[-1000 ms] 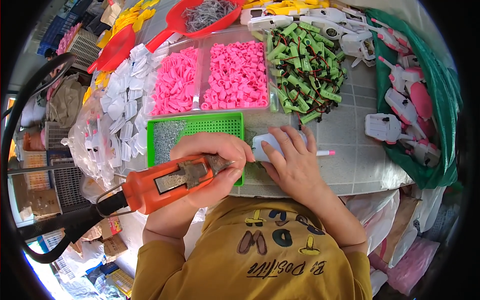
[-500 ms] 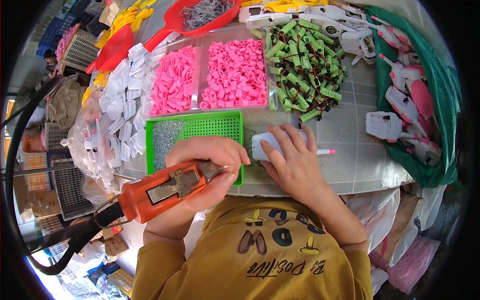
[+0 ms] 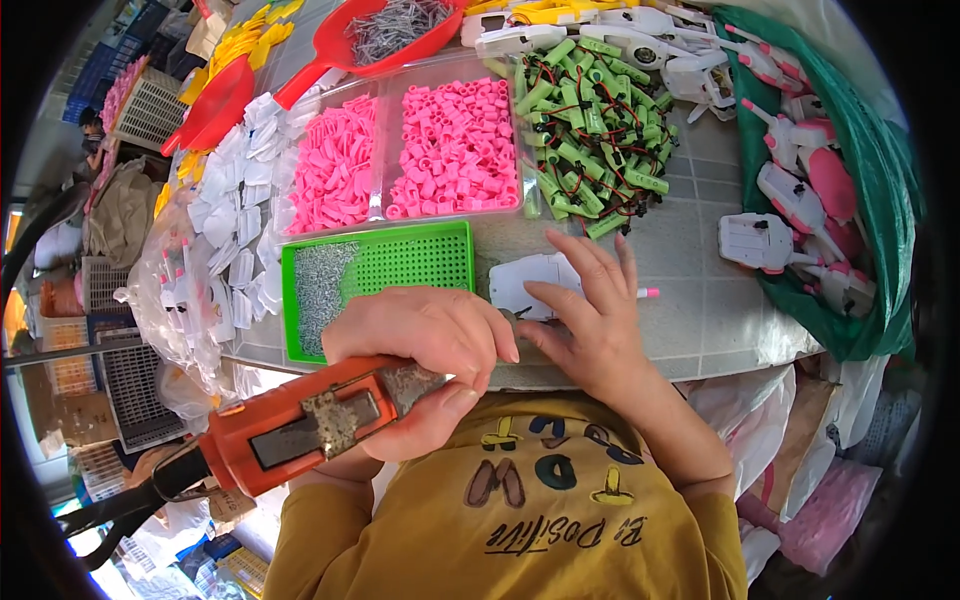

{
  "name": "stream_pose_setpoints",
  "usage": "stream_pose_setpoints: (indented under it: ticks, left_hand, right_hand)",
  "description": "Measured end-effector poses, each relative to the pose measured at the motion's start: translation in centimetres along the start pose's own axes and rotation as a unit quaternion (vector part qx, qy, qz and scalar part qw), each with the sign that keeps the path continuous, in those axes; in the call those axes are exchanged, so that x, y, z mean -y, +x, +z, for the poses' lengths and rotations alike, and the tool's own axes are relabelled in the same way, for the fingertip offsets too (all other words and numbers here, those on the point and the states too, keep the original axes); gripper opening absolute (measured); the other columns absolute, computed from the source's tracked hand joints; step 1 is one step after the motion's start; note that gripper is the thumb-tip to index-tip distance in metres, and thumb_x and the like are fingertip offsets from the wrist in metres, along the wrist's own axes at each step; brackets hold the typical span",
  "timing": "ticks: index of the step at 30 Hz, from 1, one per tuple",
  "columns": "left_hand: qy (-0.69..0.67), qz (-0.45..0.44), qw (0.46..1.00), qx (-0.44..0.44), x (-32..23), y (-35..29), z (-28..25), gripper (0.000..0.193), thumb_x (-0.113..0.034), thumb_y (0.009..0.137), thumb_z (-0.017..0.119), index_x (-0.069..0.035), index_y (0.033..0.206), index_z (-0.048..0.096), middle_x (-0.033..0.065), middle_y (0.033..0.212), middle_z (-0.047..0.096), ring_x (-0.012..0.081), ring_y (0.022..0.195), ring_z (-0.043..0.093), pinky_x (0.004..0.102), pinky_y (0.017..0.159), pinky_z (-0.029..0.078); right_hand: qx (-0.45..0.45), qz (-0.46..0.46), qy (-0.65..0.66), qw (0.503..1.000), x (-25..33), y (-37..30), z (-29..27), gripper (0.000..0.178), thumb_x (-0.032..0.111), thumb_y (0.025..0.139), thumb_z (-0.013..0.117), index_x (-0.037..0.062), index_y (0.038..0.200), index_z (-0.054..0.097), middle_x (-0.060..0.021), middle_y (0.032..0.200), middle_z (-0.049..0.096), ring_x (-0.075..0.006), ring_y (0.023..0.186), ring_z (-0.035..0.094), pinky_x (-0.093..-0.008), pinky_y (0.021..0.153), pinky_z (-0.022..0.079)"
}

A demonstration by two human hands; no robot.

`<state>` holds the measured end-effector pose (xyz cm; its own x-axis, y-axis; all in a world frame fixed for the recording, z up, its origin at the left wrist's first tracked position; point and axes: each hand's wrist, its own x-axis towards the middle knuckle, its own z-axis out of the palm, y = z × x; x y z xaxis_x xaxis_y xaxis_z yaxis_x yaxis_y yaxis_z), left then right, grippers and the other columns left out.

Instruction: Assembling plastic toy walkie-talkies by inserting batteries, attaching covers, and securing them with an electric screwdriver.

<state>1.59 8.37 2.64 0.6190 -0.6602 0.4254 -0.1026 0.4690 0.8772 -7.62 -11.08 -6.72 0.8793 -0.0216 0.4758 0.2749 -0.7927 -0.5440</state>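
My left hand [image 3: 425,335] is wrapped round an orange power screwdriver [image 3: 300,420], its cord trailing to the lower left; my fingers hide most of its front end. Flat on the grey table [image 3: 690,325] lies a white plastic casing [image 3: 520,280] with a pink tip [image 3: 648,293] poking out on its right. My right hand [image 3: 590,325] steadies the casing: index finger on its face, thumb at its near edge, the other fingers spread over it. Close to my left hand is a green perforated tray [image 3: 415,255] with small silvery screws [image 3: 325,285] in its left part.
Behind the tray stands a clear box of pink plastic parts [image 3: 455,150]. Green wired battery packs [image 3: 600,140] are heaped beside it. A red scoop [image 3: 335,45] holds metal pieces. White parts [image 3: 240,220] lie left. A green bag [image 3: 885,230] at right holds white-and-pink devices.
The screwdriver's body has shifted slightly down and left in view. My right fingers have drawn partly off the casing, baring more of its face, and my thumb is nearer my left hand.
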Motion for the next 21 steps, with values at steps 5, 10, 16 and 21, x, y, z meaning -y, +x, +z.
stream_pose_setpoints:
  ticks: [5, 10, 16, 21]
  left_hand:
    - [-0.001, 0.004, 1.000, -0.011, -0.2, 0.0, 0.4, 0.031, 0.012, 0.079, 0.067, -0.008, 0.101, 0.061, 0.0065, 0.074, 0.064, 0.0227, 0.068, 0.064, 0.0450, 0.075, 0.057]
    - [0.014, 0.004, 1.000, 0.003, -0.2, 0.0, 0.2, 0.032, 0.013, 0.078, 0.067, -0.008, 0.102, 0.061, 0.0060, 0.072, 0.063, 0.0221, 0.068, 0.065, 0.0437, 0.073, 0.058]
    - [0.001, -0.003, 1.000, 0.014, -0.3, 0.4, 0.0, 0.025, 0.011, 0.078, 0.067, -0.006, 0.096, 0.064, 0.0069, 0.073, 0.065, 0.0227, 0.068, 0.064, 0.0436, 0.074, 0.058]
    - [0.013, -0.023, 0.998, -0.050, -0.5, -0.3, -0.5, 0.018, 0.006, 0.083, 0.069, -0.005, 0.095, 0.064, 0.0074, 0.074, 0.064, 0.0229, 0.069, 0.063, 0.0447, 0.076, 0.057]
  right_hand:
    - [-0.019, -0.021, 0.012, 1.000, -0.1, 0.3, -0.2, 0.032, 0.016, 0.071, 0.088, 0.0125, 0.096, 0.070, -0.0148, 0.146, 0.058, -0.0347, 0.130, 0.058, -0.0670, 0.116, 0.025]
    - [-0.010, -0.042, -0.014, 0.999, 0.2, 0.8, -0.7, 0.033, 0.012, 0.068, 0.087, 0.0129, 0.095, 0.070, -0.0155, 0.146, 0.059, -0.0349, 0.131, 0.058, -0.0668, 0.119, 0.022]
    - [0.026, -0.096, -0.065, 0.993, 0.4, 1.2, -1.2, 0.042, 0.025, 0.068, 0.087, 0.0109, 0.103, 0.068, -0.0151, 0.150, 0.054, -0.0311, 0.136, 0.054, -0.0758, 0.115, 0.018]
    - [0.103, 0.005, -0.100, 0.990, 1.0, 1.3, -0.5, 0.082, 0.041, 0.067, 0.087, 0.0104, 0.137, 0.057, -0.0170, 0.155, 0.044, -0.0350, 0.141, 0.045, -0.0737, 0.115, 0.022]
